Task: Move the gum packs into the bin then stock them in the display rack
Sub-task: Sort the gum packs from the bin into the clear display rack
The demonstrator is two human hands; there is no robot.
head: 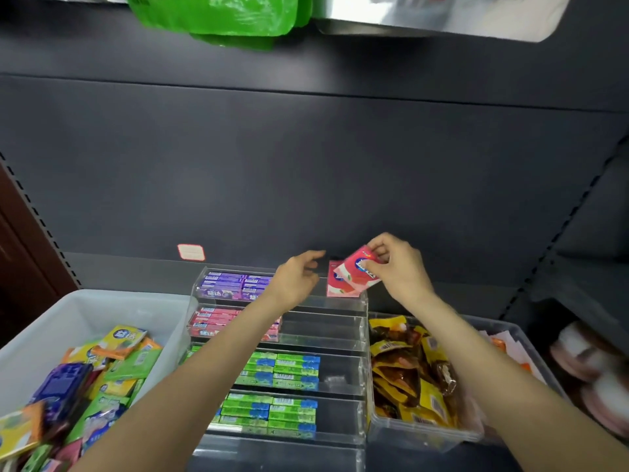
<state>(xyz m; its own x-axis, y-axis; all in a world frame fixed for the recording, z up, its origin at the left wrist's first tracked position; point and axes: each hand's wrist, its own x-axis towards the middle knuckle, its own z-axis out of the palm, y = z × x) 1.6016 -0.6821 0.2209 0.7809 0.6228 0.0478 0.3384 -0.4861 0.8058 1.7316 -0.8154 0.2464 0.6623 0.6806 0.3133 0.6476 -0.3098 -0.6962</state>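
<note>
- Right hand [396, 267] pinches flat pink gum pack [360, 269] over clear acrylic tiered rack [360, 330], top tier's right end.
- Left hand [299, 277] hovers slack, empty.
- Risk: standing pink pack [340, 284] topples if nudged.

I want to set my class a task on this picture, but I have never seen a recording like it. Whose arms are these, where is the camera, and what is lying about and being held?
There is no machine here: the arms belong to a person wearing a wide-angle camera on the head, so you look forward and down at their hands.

In the middle stands a clear display rack with stepped tiers, holding purple, pink and green gum packs. To the left is a white bin of mixed loose packs. To the right is a clear tub of yellow snack packets.

The right hand has a pink gum pack in its grip, pinched over the rack's top tier, where another pink pack already stands. The left hand hovers beside it, fingers relaxed, holding nothing.
</note>
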